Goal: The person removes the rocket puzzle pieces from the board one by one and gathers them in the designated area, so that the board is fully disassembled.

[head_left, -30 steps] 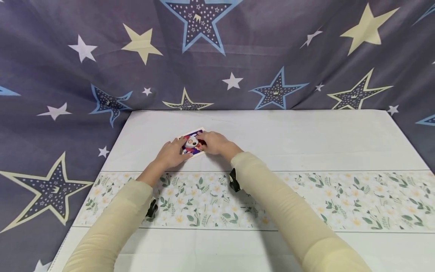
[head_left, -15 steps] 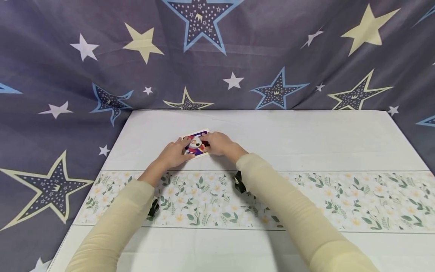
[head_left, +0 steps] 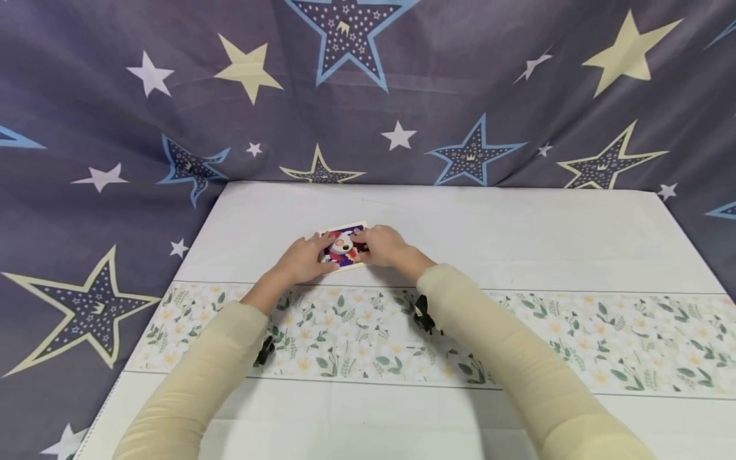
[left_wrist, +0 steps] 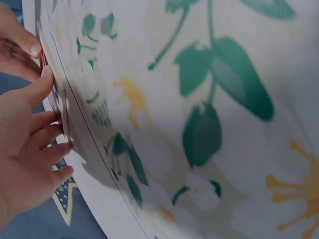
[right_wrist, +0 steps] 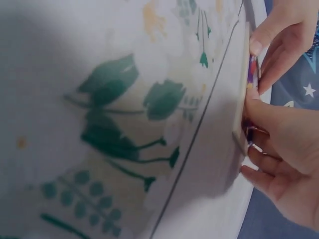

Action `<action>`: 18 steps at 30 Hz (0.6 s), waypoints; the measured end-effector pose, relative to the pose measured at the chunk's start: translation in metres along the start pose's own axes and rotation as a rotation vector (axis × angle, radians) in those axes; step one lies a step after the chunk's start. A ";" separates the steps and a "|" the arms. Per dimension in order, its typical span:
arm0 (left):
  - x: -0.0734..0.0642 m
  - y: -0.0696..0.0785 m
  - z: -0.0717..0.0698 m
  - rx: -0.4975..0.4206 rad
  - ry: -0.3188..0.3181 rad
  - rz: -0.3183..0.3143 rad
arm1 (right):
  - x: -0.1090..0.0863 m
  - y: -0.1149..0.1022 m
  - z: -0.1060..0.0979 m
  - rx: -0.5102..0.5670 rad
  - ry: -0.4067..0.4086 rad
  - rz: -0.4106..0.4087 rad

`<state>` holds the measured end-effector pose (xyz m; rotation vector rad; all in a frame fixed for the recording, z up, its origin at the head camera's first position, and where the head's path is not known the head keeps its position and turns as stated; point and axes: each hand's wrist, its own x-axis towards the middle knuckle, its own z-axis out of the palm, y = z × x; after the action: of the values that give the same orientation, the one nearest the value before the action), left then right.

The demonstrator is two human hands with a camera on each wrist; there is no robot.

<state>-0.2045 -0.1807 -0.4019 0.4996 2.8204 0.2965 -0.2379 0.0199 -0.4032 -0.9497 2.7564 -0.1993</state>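
A small picture board [head_left: 344,245] with a pale rim and a cartoon white animal printed on purple and red lies at the left of the table's far part. My left hand [head_left: 303,260] holds its left side, thumb at the near edge and fingers over the face. From the right, my right hand [head_left: 386,245] grips the other side, thumb and fingertips on the picture. Both wrist views show the board's pale edge [left_wrist: 61,92] edge-on, with bent fingers around its sides. Parts of the print are hidden under the fingers.
The table bears a white cover [head_left: 517,236] with a floral band [head_left: 356,332] across its middle. A dark cloth with stars [head_left: 391,83] hangs behind and at the sides. Black wrist devices [head_left: 423,314] show beneath both cuffs.
Both hands have shifted slightly to the right together with the picture board, keeping their hold on its sides. The head view has also shifted a little.
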 end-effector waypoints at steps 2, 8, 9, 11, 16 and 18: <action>0.000 0.003 0.001 0.018 0.010 0.017 | -0.005 0.000 -0.002 0.020 -0.005 0.013; -0.001 0.016 0.006 0.000 0.000 0.046 | -0.022 0.001 -0.004 0.025 -0.034 0.047; -0.002 0.018 0.007 -0.005 -0.001 0.054 | -0.025 0.002 -0.003 0.017 -0.030 0.047; -0.002 0.021 0.008 -0.010 0.000 0.069 | -0.033 0.002 -0.001 0.008 -0.016 0.048; -0.006 0.030 0.010 -0.031 -0.001 0.104 | -0.050 0.003 0.002 0.003 0.024 0.063; -0.009 0.033 0.011 -0.043 -0.008 0.114 | -0.058 0.003 0.003 0.006 0.045 0.058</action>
<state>-0.1830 -0.1515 -0.4022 0.6523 2.7762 0.3761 -0.1943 0.0580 -0.3972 -0.8722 2.8186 -0.2222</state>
